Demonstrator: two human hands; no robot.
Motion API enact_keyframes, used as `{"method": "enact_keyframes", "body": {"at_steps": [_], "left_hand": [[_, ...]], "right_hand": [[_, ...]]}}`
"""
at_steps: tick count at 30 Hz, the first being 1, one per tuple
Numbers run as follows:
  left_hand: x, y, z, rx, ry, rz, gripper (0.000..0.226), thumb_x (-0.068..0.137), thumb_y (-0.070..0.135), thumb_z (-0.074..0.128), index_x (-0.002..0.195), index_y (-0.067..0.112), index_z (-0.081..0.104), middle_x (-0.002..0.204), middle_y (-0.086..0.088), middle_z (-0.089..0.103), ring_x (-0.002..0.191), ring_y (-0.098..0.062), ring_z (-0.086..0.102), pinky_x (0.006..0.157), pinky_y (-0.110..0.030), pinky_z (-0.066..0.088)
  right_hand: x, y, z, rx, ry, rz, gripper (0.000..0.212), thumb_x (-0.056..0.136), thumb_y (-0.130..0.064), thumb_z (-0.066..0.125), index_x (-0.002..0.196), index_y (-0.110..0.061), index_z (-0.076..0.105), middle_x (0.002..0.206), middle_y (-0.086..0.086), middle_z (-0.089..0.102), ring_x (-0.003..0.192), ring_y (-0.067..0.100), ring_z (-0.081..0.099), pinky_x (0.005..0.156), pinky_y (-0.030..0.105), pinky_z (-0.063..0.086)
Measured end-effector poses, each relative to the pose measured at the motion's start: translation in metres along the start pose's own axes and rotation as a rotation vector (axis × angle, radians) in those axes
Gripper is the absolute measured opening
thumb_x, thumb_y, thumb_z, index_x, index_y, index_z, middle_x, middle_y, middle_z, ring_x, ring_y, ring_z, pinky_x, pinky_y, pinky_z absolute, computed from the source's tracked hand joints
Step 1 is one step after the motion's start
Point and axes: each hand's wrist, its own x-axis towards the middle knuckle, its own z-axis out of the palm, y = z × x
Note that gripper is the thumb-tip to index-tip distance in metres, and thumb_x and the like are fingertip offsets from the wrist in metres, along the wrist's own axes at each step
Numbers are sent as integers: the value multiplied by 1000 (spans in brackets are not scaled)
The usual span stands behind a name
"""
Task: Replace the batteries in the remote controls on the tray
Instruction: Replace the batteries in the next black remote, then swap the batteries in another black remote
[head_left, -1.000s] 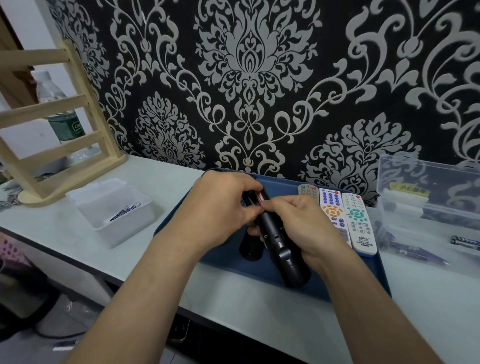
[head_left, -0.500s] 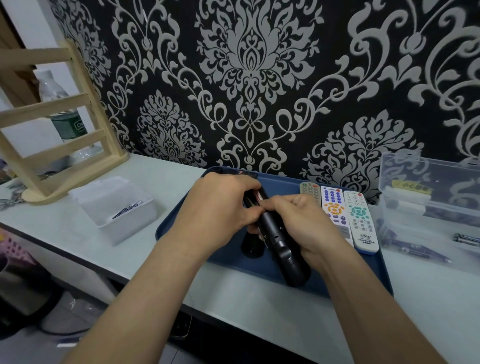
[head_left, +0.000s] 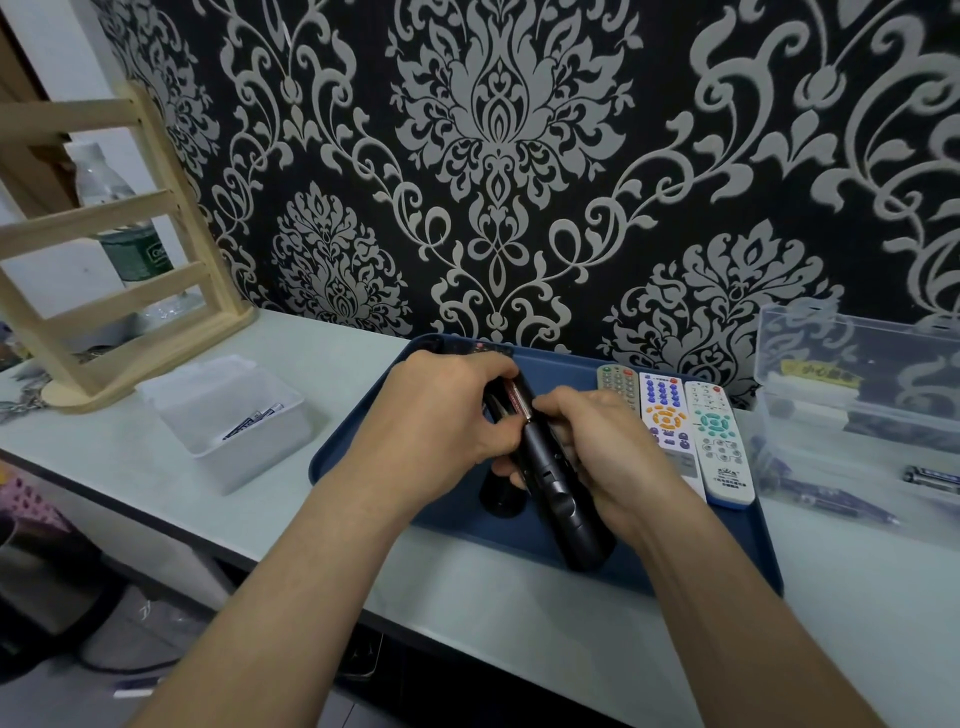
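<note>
A long black remote (head_left: 558, 493) is held back side up above the blue tray (head_left: 358, 441). My right hand (head_left: 597, 447) grips its upper half from the right. My left hand (head_left: 441, 421) curls over its top end from the left, and its fingers pinch a red battery (head_left: 518, 400) at the open compartment. A black battery cover (head_left: 501, 493) lies on the tray just left of the remote. Three light remotes sit side by side on the tray's right: a grey one (head_left: 615, 382), a white one with orange buttons (head_left: 667, 421) and a white one with teal buttons (head_left: 719, 447).
A white open box (head_left: 228, 415) with several batteries stands left of the tray. A clear plastic box (head_left: 862, 415) with batteries (head_left: 930, 475) stands at the right. A wooden rack (head_left: 104, 249) and a water bottle (head_left: 124, 228) are at the far left. The table's front edge runs close below the tray.
Both hands stay at the remote's top end. The red battery shows more clearly between my left fingers now; the remote has barely shifted.
</note>
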Motion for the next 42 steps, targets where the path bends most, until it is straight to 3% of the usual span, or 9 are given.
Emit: {"method": "enact_keyframes", "body": {"at_steps": [8,13,18,23,30,33,35,39,42], "left_hand": [[1,-3,4,-5,3,4,29,73,29,74,102,23,72,65,10,64,63,-7,57,69,-19,46],[1,-7,15,-82,54,60,24,75,35,59,91,24,73,75,9,70,70,-7,62,67,-28,49],[2,-14,31,-233,96,96,32,84,36,50,102,21,73,102,6,68,93,-4,62,84,-27,50],[6,-24,38,-398,8,97,15,92,34,53,98,27,65,105,5,60,105,-9,55,92,-22,43],[9,-16,19,-1018,182,-359,18,96,24,54,83,22,65,76,2,63,67,-8,56,59,-19,46],[10,-36,-1,-797,411,-447,18,98,21,53,89,19,69,59,17,55,58,2,48,58,-15,40],[4,-61,-17,-407,468,-473,21,98,17,50,98,20,71,76,18,63,75,0,55,71,-21,41],[-14,-109,-37,73,419,-561,29,95,8,48,114,16,70,111,-7,68,104,-29,60,84,-35,45],[-29,-128,-44,175,242,-662,36,92,8,47,120,21,67,119,-5,67,111,-29,58,89,-37,46]], "right_hand": [[1,1,1,-16,19,-18,22,94,-9,51,86,5,65,69,25,69,59,32,69,58,36,57],[-1,-2,-2,-76,41,-35,44,93,-14,56,51,-13,71,55,14,66,50,23,66,53,31,54],[2,-2,-5,113,36,4,19,91,-16,60,79,-3,67,62,16,65,51,26,65,50,31,53],[5,-2,-10,230,-110,134,31,91,-26,59,109,-3,67,81,17,69,55,25,65,45,26,51],[5,0,-1,156,-131,92,27,96,-21,57,102,4,67,90,21,74,54,19,64,47,24,53],[6,0,8,67,-84,8,18,97,-15,55,95,-2,68,87,16,76,58,17,66,49,23,51],[8,1,19,27,-77,-38,13,96,-12,55,96,-6,67,86,13,76,59,16,66,47,22,49],[13,4,36,24,-46,-70,13,96,-13,57,103,-8,67,86,11,76,63,15,67,47,21,49],[15,4,48,29,-8,-66,13,95,-15,59,96,-9,70,78,10,73,61,14,67,44,22,48]]}}
